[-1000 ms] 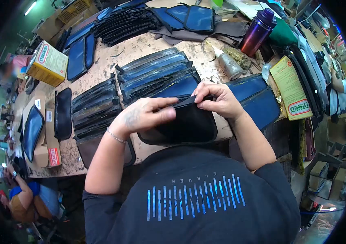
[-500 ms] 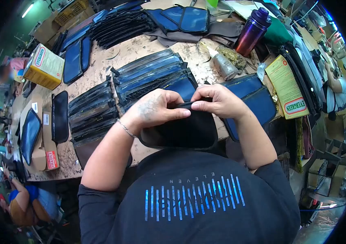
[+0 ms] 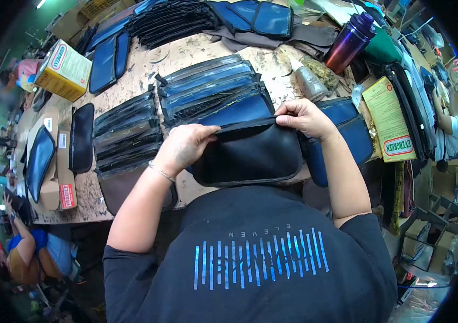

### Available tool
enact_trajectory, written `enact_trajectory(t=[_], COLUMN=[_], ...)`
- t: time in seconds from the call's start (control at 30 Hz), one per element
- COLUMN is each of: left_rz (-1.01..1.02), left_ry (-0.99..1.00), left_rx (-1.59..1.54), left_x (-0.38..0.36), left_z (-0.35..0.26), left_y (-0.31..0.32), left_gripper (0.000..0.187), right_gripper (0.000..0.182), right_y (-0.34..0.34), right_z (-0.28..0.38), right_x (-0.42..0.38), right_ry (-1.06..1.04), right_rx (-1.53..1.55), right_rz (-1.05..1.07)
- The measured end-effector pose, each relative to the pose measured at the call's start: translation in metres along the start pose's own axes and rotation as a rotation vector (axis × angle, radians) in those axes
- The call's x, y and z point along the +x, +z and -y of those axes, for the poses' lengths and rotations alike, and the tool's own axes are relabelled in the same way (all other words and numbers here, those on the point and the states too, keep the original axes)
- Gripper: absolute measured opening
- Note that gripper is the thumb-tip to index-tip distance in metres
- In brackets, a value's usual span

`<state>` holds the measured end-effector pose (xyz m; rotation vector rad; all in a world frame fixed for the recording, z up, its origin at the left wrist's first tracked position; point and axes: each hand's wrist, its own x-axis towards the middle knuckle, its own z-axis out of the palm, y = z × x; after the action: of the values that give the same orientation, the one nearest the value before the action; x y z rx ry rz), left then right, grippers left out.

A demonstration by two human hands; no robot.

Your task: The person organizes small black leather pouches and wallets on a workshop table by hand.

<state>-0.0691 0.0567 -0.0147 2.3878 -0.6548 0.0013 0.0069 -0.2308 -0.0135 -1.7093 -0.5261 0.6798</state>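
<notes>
A black pouch-like piece with rounded lower corners hangs between my hands at the near table edge. Its top edge is gripped at the left end by my left hand, fingers curled behind it. My right hand pinches the same edge near its right end, thumb in front. Just beyond lies a row of overlapping blue-and-black panels with dark edging. To the left is a second overlapping row of dark panels. Blue panels lie beside my right forearm.
A yellow can stands back left; another yellow can is at the right. A purple bottle and a grey squeeze bottle stand back right. Cardboard lies at the left edge. Other people sit on both sides.
My hands have moved apart along the top edge, the left one leftward and the right one rightward. The black piece is now spread wider and its front shows more.
</notes>
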Motion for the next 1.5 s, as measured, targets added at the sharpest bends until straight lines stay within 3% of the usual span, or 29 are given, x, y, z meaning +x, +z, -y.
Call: enact_trajectory(t=[0.1, 0.2, 0.27, 0.33, 0.37, 0.53, 0.6, 0.8, 0.87, 1.17, 1.33, 1.4, 1.5], left_rz=[-0.091, -0.029, 0.072, 0.073, 0.125, 0.337, 0.325, 0.201, 0.061, -0.147, -0.167, -0.218, -0.151], left_ry=[0.145, 0.105, 0.024, -0.044, -0.156, -0.153, -0.165, -0.178, -0.046, 0.240, 0.263, 0.258, 0.159], left_rx=[0.453, 0.415, 0.365, -0.145, -0.136, -0.446, -0.424, -0.308, -0.270, 0.105, 0.175, 0.240, 0.072], left_x=[-0.010, -0.011, -0.004, 0.010, 0.019, 0.054, 0.058, 0.048, 0.045, 0.027, 0.017, 0.015, 0.019], left_z=[-0.002, 0.000, -0.003, -0.001, -0.009, -0.040, -0.043, -0.059, -0.058, -0.077, -0.083, -0.088, -0.082], left_y=[0.009, 0.015, 0.007, -0.002, -0.002, -0.002, 0.000, 0.009, 0.018, 0.015, 0.020, 0.021, 0.019], left_gripper=[0.044, 0.046, 0.036, 0.031, 0.033, 0.030, 0.026, 0.016, 0.018, 0.010, 0.012, 0.012, 0.012], right_gripper=[0.011, 0.012, 0.012, 0.013, 0.013, 0.012, 0.014, 0.016, 0.016, 0.019, 0.022, 0.021, 0.017], right_y=[0.003, 0.008, 0.011, 0.015, 0.017, 0.021, 0.020, 0.024, 0.028, 0.028, 0.033, 0.042, 0.041], right_z=[-0.005, 0.001, 0.007, 0.014, 0.019, 0.030, 0.027, 0.033, 0.035, 0.045, 0.050, 0.065, 0.060], right_x=[0.000, -0.002, -0.004, -0.005, -0.006, -0.007, -0.010, -0.015, -0.014, -0.026, -0.034, -0.041, -0.041], right_ry=[-0.006, -0.028, -0.068, -0.109, -0.138, -0.256, -0.210, -0.238, -0.284, -0.520, -0.578, -0.633, -0.579], right_rx=[0.040, -0.038, -0.046, -0.058, -0.089, -0.191, -0.158, -0.463, -0.514, -0.740, -0.778, -0.957, -0.926], right_rz=[-0.040, -0.035, -0.029, -0.016, -0.001, -0.019, -0.049, -0.049, -0.074, -0.159, -0.141, -0.252, -0.214])
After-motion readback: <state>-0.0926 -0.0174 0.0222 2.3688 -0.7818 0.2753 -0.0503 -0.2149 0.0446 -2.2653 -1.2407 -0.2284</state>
